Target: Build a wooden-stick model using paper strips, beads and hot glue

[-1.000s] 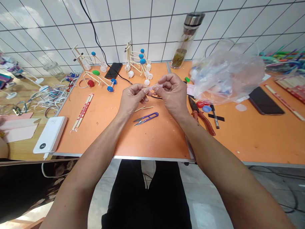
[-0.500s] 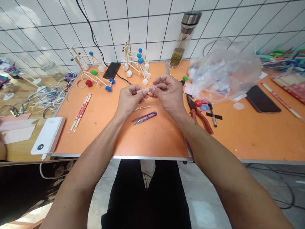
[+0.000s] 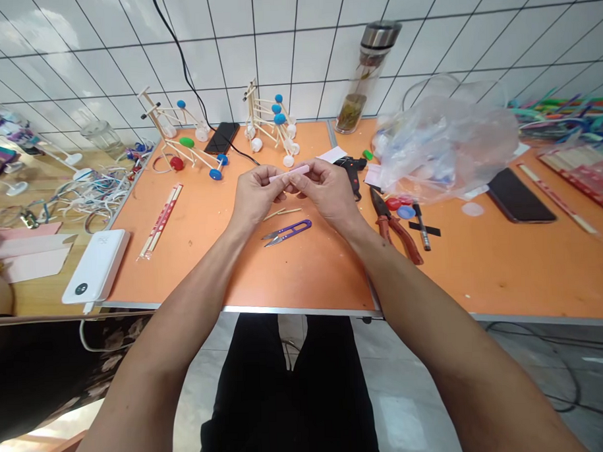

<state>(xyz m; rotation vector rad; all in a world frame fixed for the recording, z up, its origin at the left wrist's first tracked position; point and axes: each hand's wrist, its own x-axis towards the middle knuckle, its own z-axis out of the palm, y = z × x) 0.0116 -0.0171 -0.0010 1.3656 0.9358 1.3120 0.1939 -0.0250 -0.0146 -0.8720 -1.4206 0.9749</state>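
Both my hands meet above the middle of the orange table (image 3: 303, 272). My left hand (image 3: 255, 196) and my right hand (image 3: 324, 189) are closed, each pinching an end of a thin pale pink stick (image 3: 290, 174) held level between them. Just below the hands lie purple thread snips (image 3: 286, 232) and a short wooden stick (image 3: 282, 213).
Behind stand two stick-and-cap models (image 3: 184, 141) (image 3: 273, 125), a black phone (image 3: 221, 138) on a cable, and a glass bottle (image 3: 368, 75). Right: a glue gun (image 3: 351, 166), red pliers (image 3: 395, 226), a clear plastic bag (image 3: 444, 145), another phone (image 3: 521, 195). Left: chopsticks (image 3: 160, 221), a white power bank (image 3: 96, 266).
My hands dropped slightly toward the table and my right hand's fingers shifted along the pink stick, which now shows longer and level. A glue gun behind my right hand has come into view.
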